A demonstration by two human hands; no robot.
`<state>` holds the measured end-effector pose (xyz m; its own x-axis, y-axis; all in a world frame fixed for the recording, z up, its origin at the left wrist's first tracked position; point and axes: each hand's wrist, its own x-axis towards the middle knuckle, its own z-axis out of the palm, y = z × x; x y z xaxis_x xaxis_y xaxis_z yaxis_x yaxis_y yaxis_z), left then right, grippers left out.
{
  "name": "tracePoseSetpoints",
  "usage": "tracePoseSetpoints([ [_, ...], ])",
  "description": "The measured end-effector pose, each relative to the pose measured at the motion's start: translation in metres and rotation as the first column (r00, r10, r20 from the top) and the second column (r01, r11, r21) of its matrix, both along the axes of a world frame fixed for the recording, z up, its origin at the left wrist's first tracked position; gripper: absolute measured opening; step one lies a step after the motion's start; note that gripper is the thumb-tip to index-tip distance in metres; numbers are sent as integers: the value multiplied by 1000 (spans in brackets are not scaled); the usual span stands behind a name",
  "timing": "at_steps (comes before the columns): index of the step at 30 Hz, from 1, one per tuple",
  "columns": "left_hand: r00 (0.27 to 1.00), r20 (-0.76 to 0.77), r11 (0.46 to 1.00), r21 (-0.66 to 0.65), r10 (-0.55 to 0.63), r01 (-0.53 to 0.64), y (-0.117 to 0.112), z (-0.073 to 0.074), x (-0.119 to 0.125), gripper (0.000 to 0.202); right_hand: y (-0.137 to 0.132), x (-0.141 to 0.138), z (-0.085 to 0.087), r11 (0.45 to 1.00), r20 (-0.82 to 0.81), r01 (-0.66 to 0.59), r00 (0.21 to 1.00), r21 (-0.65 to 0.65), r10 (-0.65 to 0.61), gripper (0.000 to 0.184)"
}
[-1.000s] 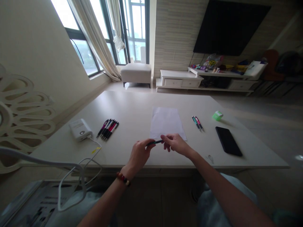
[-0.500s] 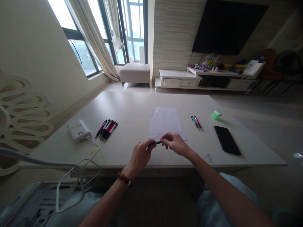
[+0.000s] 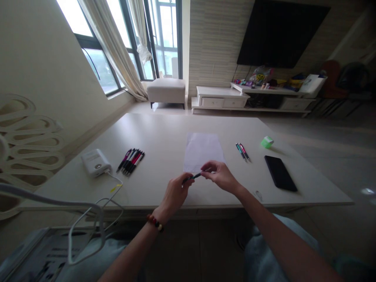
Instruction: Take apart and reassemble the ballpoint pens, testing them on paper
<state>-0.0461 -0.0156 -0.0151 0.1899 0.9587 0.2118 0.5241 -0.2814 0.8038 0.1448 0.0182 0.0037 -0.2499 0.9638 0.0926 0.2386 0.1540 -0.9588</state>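
Between my two hands is a dark pen with a green part [image 3: 193, 177], held just over the near edge of a white sheet of paper [image 3: 203, 148]. My left hand [image 3: 175, 192] grips its left end, fingers closed round it. The fingertips of my right hand [image 3: 219, 175] pinch the other end. Two pens, one green [image 3: 241, 151] and one red [image 3: 244, 152], lie side by side right of the paper. A row of several pens [image 3: 131, 161] rests to the left.
On the white table [image 3: 158, 137], a white power bank [image 3: 95, 162] with a cable stands left. To the right are a black phone [image 3: 280, 173], a green-and-white box [image 3: 267, 142] and a small clear item [image 3: 258, 195]. A curved grey tube [image 3: 53, 199] crosses the lower left.
My right hand has shifted slightly right and up, and the pen now tilts upward at its right end. My left hand keeps hold almost in place. The whole view has shifted slightly.
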Motion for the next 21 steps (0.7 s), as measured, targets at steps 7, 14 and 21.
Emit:
tracePoseSetpoints([
  [7, 922, 382, 972, -188, -60, 142, 0, -6, 12, 24, -1, 0, 7, 999, -187, 40, 982, -1, -39, 36],
  [14, 901, 432, 965, -220, -37, 145, 0, -3, 19, 24, 1, -4, 0, 994, -106, 88, 990, -62, -95, 27],
  [21, 874, 484, 937, -287, -38, 200, 2, -11, 19, 34, 4, 8, 13, 998, -287, 51, 956, -42, -61, 41],
])
